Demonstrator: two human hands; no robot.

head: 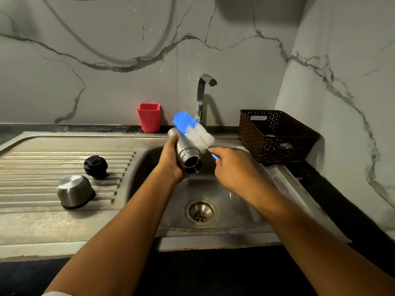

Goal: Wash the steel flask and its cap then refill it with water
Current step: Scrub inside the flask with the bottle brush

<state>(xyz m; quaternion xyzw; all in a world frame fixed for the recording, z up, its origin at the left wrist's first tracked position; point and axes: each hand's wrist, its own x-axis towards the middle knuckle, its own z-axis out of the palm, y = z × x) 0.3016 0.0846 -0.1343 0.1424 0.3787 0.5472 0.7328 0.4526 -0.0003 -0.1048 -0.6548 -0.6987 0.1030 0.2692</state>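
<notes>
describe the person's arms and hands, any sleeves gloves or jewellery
The left hand and right hand are bare: no gloves, and no rings on the parts that show. The left forearm and right forearm are uncovered, with no watch or band at either wrist. A sliver of pale fabric at the bottom left edge may be a sleeve; too little shows to tell.

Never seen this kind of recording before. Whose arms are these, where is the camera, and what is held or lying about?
There is no robot: one camera worn on a person's head looks down at their bare hands over a sink. The left hand grips the steel flask, its open mouth toward the camera. The right hand holds a bottle brush by its handle, bristles against the flask's outside. On the draining board lie a steel cap and a black stopper. Behind stand a tap, a red cup and a basket.
</notes>
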